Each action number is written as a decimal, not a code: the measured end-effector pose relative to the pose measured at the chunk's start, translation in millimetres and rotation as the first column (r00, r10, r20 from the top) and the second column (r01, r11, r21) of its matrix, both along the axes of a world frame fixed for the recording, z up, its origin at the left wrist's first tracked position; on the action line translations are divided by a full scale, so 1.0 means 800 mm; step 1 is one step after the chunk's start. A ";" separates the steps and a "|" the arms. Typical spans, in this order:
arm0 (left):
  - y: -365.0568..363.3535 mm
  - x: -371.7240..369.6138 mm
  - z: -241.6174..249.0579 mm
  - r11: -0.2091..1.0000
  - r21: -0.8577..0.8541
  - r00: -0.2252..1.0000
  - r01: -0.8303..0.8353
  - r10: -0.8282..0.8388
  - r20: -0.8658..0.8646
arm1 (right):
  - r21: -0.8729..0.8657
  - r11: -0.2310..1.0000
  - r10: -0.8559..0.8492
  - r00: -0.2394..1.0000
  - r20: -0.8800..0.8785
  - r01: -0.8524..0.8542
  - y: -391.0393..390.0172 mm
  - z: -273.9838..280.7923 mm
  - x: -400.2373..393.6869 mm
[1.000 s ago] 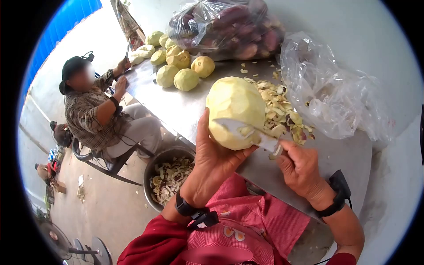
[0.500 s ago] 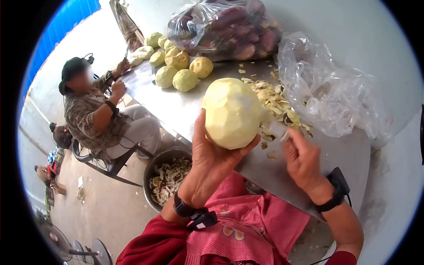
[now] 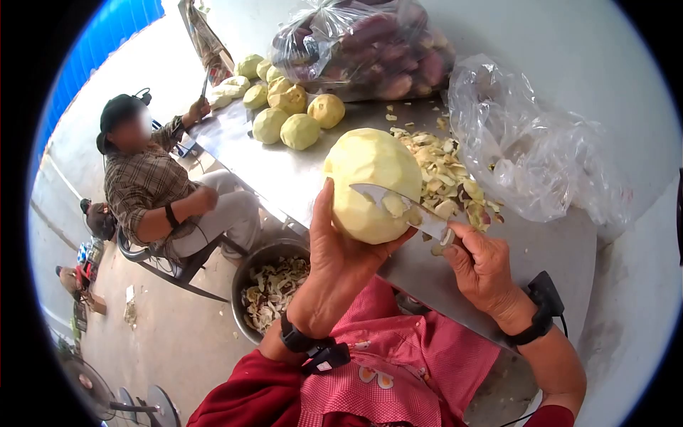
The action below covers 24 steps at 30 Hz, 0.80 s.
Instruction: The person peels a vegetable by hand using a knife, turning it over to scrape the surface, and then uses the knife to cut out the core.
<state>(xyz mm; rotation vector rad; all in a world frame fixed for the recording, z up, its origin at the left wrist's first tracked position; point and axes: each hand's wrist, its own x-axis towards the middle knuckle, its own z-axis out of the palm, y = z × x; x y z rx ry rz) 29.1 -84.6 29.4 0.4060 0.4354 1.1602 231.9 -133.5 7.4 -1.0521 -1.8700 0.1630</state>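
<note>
My left hand (image 3: 341, 263) cups a large, round, peeled pale-yellow tuber (image 3: 370, 167) from below, with the thumb on its left side. In my right hand (image 3: 484, 267) is a knife (image 3: 434, 222), its handle mostly hidden by the fingers. The blade lies flat against the tuber's lower front, and thin peel slices cling to it. Behind the tuber, a heap of peelings (image 3: 437, 160) is spread on the metal table (image 3: 541, 249). Several smaller peeled tubers (image 3: 300, 131) rest on the table to the left.
A clear bag of purple-skinned tubers (image 3: 384, 53) stands at the back. Crumpled clear plastic (image 3: 526, 149) lies at the right. Below the table's left edge is a metal bowl of peelings (image 3: 245, 313). Another person (image 3: 153, 178) sits on a chair at the left, one hand raised with a knife.
My right hand has brought the knife from beside the tuber onto its front surface. The left hand stays around the tuber. The seated person's nearer hand has dropped.
</note>
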 end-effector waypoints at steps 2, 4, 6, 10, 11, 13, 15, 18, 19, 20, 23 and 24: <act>-0.001 0.001 -0.001 1.000 0.003 1.000 0.004 -0.004 -0.016 | -0.028 0.999 -0.015 1.000 0.010 0.016 0.001 0.001 0.000; -0.001 0.003 -0.002 1.000 0.006 0.999 0.013 -0.013 -0.033 | 0.016 0.999 -0.031 0.999 0.018 0.030 0.002 -0.001 0.002; 0.000 0.003 -0.002 0.999 0.044 0.999 0.007 -0.005 -0.032 | -0.033 0.996 -0.079 0.997 -0.016 0.079 0.001 0.001 0.004; 0.003 -0.008 0.002 0.999 0.039 1.000 -0.001 0.000 0.022 | -0.129 0.961 -0.257 0.962 -0.095 0.245 0.018 -0.012 0.022; 0.006 -0.014 0.000 0.999 0.017 0.993 0.046 -0.047 0.106 | -0.125 0.962 -0.255 0.962 -0.095 0.243 0.019 -0.012 0.022; 0.012 -0.024 -0.006 0.997 -0.001 0.978 0.077 -0.075 0.193 | -0.224 0.956 -0.227 0.959 -0.167 0.188 0.020 -0.014 0.020; 0.018 -0.029 -0.009 0.965 0.014 0.864 0.262 -0.240 0.443 | -0.215 0.965 -0.193 0.963 -0.190 0.151 0.020 -0.018 0.020; 0.023 -0.029 -0.009 0.968 -0.012 0.842 0.251 -0.212 0.496 | -0.188 0.976 -0.149 0.969 -0.198 0.112 0.017 -0.018 0.019; 0.024 -0.029 -0.011 0.968 -0.010 0.842 0.250 -0.213 0.496 | -0.173 0.979 -0.144 0.973 -0.181 0.112 0.015 -0.016 0.020; 0.025 -0.030 -0.014 0.967 -0.019 0.831 0.254 -0.208 0.515 | -0.171 0.979 -0.143 0.973 -0.181 0.112 0.011 -0.013 0.018; 0.021 -0.025 -0.010 0.975 -0.018 0.849 0.220 -0.183 0.495 | -0.190 0.980 -0.096 0.979 -0.178 0.062 0.001 -0.004 0.009; 0.020 -0.022 -0.008 0.984 0.000 0.875 0.178 -0.158 0.458 | -0.132 0.991 -0.051 0.991 -0.121 0.035 -0.001 -0.001 0.007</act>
